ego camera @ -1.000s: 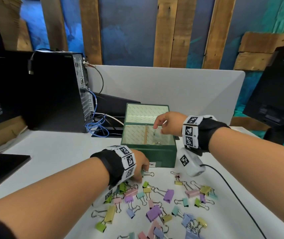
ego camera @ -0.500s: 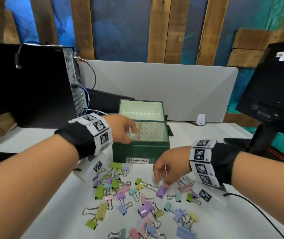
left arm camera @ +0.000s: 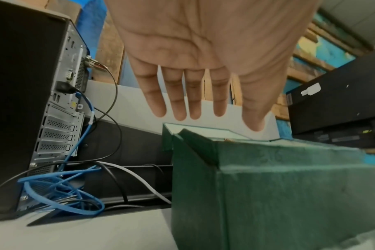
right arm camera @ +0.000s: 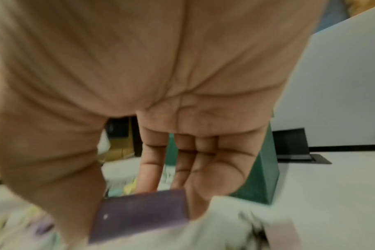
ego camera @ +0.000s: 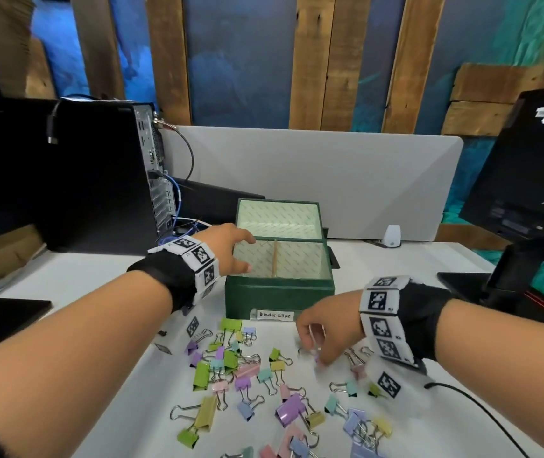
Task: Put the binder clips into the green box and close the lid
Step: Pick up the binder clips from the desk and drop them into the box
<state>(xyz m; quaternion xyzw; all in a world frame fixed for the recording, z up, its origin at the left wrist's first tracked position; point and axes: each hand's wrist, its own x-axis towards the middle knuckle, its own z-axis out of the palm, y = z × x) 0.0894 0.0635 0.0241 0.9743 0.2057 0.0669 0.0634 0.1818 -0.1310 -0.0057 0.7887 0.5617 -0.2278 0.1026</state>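
Observation:
The green box (ego camera: 278, 297) stands open in the middle of the white table, its lid (ego camera: 278, 218) upright behind it and a wooden divider inside. My left hand (ego camera: 230, 249) hovers over the box's left edge; the left wrist view shows this left hand (left arm camera: 195, 101) with straight, spread fingers and nothing in it above the green box (left arm camera: 278, 186). My right hand (ego camera: 321, 328) is low in front of the box's right corner. It pinches a purple binder clip (right arm camera: 139, 214) between thumb and fingers. Several pastel binder clips (ego camera: 230, 368) lie scattered in front.
A black computer tower (ego camera: 98, 173) with blue cables (ego camera: 178, 209) stands at the left. A dark monitor (ego camera: 528, 166) is at the right, a grey partition (ego camera: 330, 180) behind the box. A small white device (ego camera: 392, 236) sits by the partition. A black cable (ego camera: 479, 411) trails from my right wrist.
My left hand came from the clip pile to the box and has opened, now empty. My right hand left the box, went down to the pile and took hold of a purple clip.

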